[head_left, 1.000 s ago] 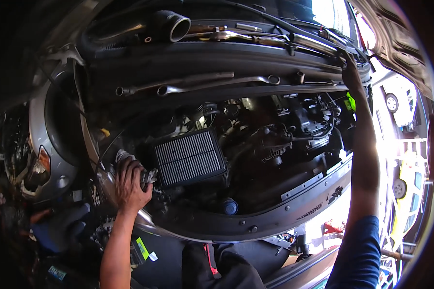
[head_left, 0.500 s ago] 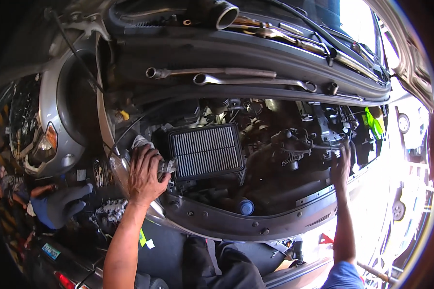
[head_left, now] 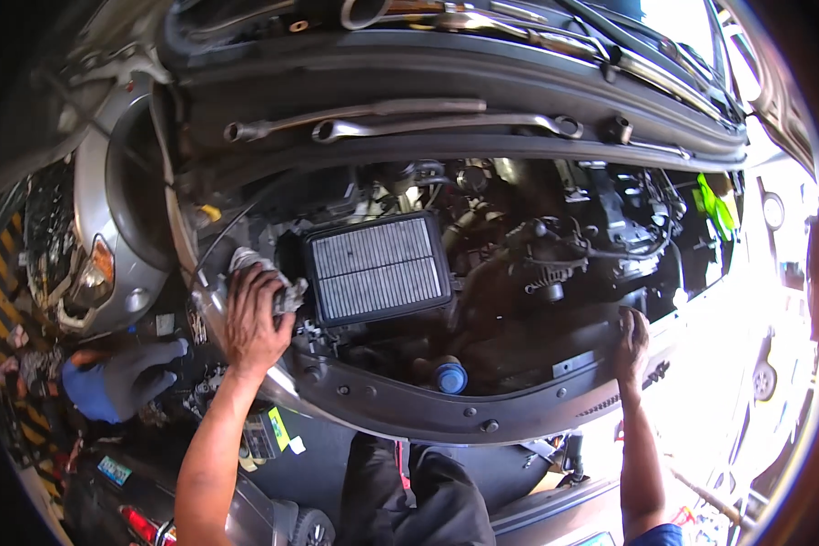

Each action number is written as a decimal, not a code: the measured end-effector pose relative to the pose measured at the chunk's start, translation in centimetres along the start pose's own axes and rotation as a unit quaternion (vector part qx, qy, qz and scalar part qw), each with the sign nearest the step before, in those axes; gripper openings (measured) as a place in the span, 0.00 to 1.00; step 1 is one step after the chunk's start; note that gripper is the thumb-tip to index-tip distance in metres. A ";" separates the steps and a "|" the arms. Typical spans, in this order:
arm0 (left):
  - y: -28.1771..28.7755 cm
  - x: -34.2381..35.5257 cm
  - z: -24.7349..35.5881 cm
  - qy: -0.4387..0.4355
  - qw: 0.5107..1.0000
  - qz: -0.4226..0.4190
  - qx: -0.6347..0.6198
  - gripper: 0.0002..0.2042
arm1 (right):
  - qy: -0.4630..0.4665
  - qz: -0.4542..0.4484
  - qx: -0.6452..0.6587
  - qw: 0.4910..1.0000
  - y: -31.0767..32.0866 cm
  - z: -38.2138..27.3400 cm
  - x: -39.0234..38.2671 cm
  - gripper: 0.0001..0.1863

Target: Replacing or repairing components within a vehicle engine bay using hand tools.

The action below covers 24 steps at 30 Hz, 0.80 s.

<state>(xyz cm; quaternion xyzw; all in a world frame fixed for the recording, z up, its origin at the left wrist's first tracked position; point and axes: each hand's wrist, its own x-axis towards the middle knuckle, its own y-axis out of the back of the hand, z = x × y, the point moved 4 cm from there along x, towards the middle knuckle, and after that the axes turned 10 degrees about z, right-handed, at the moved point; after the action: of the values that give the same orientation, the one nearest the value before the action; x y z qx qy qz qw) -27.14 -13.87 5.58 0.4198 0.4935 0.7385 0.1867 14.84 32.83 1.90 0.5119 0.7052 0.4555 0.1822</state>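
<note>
My left hand (head_left: pixel 257 328) grips a crumpled whitish rag (head_left: pixel 244 257) on the left front edge of the engine bay, beside a rectangular pleated air filter (head_left: pixel 378 268) in a black frame. My right hand (head_left: pixel 632 344) is low over the bay near the front panel (head_left: pixel 528 400), fingers curled; whether they hold anything is too small to tell. A blue round cap (head_left: pixel 450 378) lies below the filter. Beyond the bay, long wrenches (head_left: pixel 446 125) and a socket (head_left: pixel 621 129) rest along the dark cowl.
Metal pipes (head_left: pixel 519 36) lie at the windshield base. Another grey car's front end (head_left: pixel 114 273) is at left. A person in a blue top (head_left: pixel 105 387) is down on the floor there. A dark car (head_left: pixel 164 505) is at lower left. Bright parked vehicles show at right.
My right hand has come down from the cowl by the windshield to the front of the engine bay. My left hand stays on the rag while the view has shifted slightly.
</note>
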 end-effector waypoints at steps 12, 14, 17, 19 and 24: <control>-0.2 -0.7 -0.2 0.051 0.996 0.067 -0.024 0.20 | 0.061 0.027 -0.049 0.997 0.8 -0.1 0.1 0.15; 0.3 -0.6 -0.1 0.060 0.996 0.062 -0.025 0.19 | 0.013 0.025 -0.030 0.999 0.4 -0.1 0.0 0.16; -0.6 1.0 3.4 0.228 0.945 0.029 -0.234 0.20 | 0.007 0.003 -0.051 0.999 0.1 -0.7 -0.1 0.11; -2.1 3.3 10.0 0.201 0.930 -0.022 -0.307 0.20 | 0.068 0.004 -0.091 0.994 0.0 1.5 -0.4 0.09; -7.4 8.4 25.4 -0.119 0.905 -0.086 -0.399 0.20 | 0.252 0.017 -0.298 0.921 -0.2 6.8 -0.6 0.19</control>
<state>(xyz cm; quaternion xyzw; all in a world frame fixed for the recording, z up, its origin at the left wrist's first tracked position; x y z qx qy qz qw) -12.56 9.72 6.75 0.3508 0.1656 0.7992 0.4592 19.91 35.41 -1.90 0.3143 0.5504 0.7615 0.1352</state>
